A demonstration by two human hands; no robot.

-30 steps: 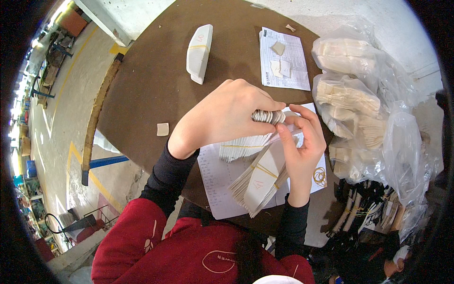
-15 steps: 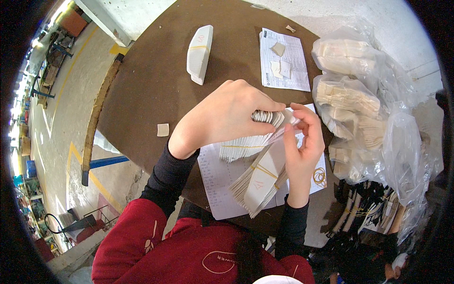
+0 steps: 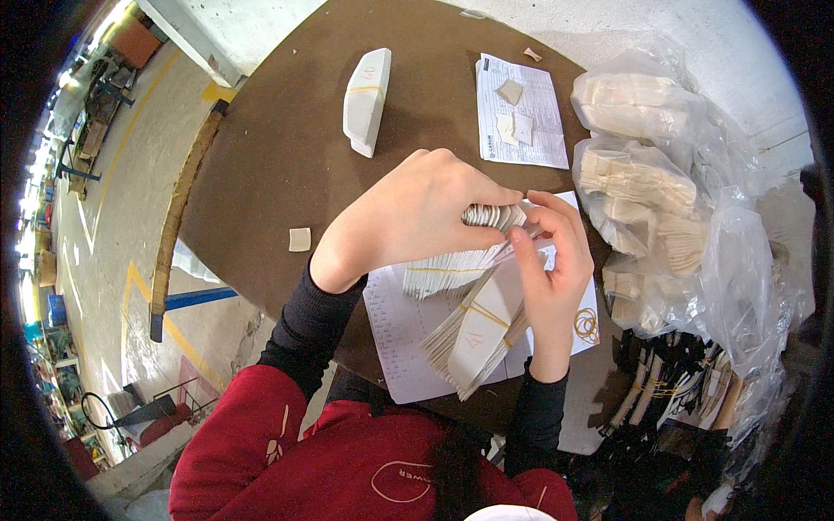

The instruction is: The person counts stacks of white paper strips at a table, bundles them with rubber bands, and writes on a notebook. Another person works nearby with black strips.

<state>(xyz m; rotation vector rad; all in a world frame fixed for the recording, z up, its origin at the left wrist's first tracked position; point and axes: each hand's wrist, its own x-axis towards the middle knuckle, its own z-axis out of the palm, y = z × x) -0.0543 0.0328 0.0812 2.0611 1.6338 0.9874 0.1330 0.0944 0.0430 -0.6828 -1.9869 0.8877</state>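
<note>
My left hand [image 3: 413,208] is closed around a stack of thin white card pieces [image 3: 491,214], their edges fanned between thumb and fingers. My right hand [image 3: 556,260] is at the right end of that stack, its thumb and fingertips closed in on the end pieces. Below my left hand shows a row of white card edges with a rubber band [image 3: 443,268] round it; whether it belongs to the held stack I cannot tell. Nearer me, a second bundle of white cards [image 3: 478,334], bound with yellow rubber bands, lies on handwritten sheets of paper [image 3: 395,343].
A banded white bundle [image 3: 367,104] stands at the back of the brown table [image 3: 261,165]. Right of it lies a printed sheet [image 3: 543,91] with card scraps. Clear plastic bags of cream pieces [image 3: 638,178] line the right side. Loose rubber bands [image 3: 586,326] lie by my right wrist.
The thumb and fingertips of my right hand have shifted slightly left, closer against the stack's end. My left hand keeps its place and grip.
</note>
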